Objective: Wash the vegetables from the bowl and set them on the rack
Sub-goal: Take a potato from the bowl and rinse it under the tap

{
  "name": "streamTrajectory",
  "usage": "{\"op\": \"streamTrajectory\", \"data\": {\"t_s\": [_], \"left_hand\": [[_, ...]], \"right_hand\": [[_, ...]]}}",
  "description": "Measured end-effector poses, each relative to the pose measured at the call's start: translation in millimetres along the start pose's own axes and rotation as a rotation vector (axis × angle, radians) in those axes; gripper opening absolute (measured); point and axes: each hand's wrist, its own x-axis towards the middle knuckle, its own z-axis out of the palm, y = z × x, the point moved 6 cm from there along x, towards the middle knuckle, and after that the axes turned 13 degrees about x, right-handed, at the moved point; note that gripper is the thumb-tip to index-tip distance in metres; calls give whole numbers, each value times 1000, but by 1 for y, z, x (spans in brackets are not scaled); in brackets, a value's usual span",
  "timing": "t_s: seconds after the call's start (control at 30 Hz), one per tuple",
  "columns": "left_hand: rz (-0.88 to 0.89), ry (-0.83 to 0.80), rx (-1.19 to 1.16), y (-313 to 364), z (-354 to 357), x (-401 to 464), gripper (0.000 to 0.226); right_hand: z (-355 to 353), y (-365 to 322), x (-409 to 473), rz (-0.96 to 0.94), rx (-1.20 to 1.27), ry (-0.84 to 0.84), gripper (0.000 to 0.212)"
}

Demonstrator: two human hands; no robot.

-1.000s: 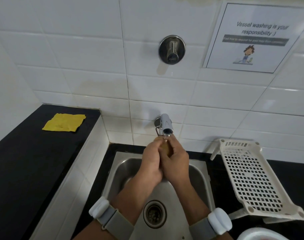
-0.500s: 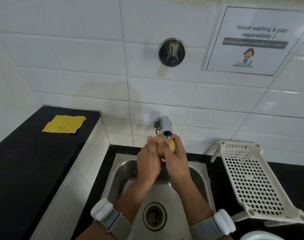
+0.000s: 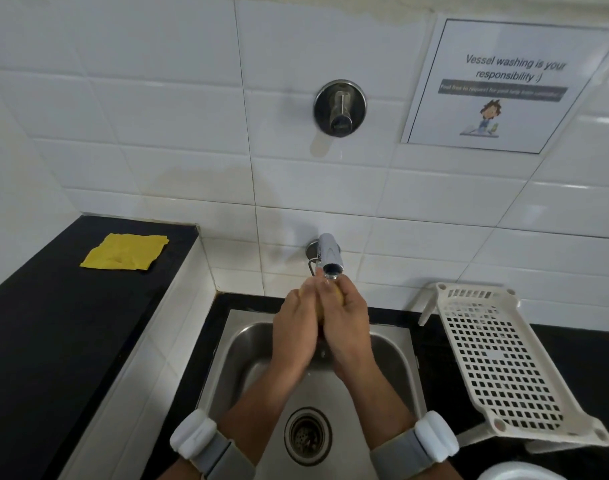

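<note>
1. The left hand (image 3: 297,329) and right hand (image 3: 348,327) are pressed together directly under the tap (image 3: 330,259), above the steel sink (image 3: 396,362).
2. Both hands curl their fingers round a yellowish vegetable (image 3: 338,295), gripping it between the palms.
3. Only slivers of the vegetable show between the fingers, so its long axis and the way it points cannot be told.
4. The white perforated rack (image 3: 497,362) sits on the dark counter (image 3: 590,368) right of the sink, its long side running away from the person.
5. A white bowl (image 3: 507,474) rim shows at the bottom right corner.
6. A yellow cloth (image 3: 124,251) lies on the raised ledge (image 3: 36,323) at left.
</note>
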Motion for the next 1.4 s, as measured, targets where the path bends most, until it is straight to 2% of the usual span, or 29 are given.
{"op": "streamTrajectory", "data": {"t_s": [0.07,0.13,0.23,0.33,0.47,0.6,0.67,0.73,0.8,0.87,0.93,1.07,1.2,1.3,1.4], "left_hand": [[26,-43,10,6,6,-9,35],[-37,-65,-96,-3,14,-8,36],[-229,-76,-407,-16,24,4,40],[-355,-176,-667,-19,36,6,37],[-546,-286,-807,-23,44,1,45],[-516,-342,-678,-16,39,4,40],[-478,-344,-461,-16,34,6,41],[-345,-317,-76,-15,25,8,41],[-123,-259,234,-7,16,10,37],[30,-202,375,1,8,9,36],[98,-183,443,4,3,8,39],[64,-197,378,0,-1,10,42],[-33,-231,231,-9,2,8,43],[-126,-220,133,-13,3,5,36],[-258,-206,-16,-15,5,1,22]], "right_hand": [[-6,1,3,-28,9,107,37],[-9,2,5,-32,-68,105,41],[0,3,2,10,-287,-40,27],[5,-2,-1,-1,-539,-192,16],[-3,-20,-2,-21,-795,-264,32],[-30,-40,19,-27,-661,-56,20],[-35,-37,35,-29,-637,-6,19],[-31,-34,48,-24,-636,-33,21],[-21,-30,59,-16,-618,-95,23],[-11,-23,68,-3,-637,-125,17],[-7,-16,75,-4,-683,-89,4],[-10,-12,77,-90,-831,-9,5],[-24,-1,68,-43,-534,40,17],[-30,8,61,44,-341,55,19],[-39,26,41,315,-223,-21,45]]}}
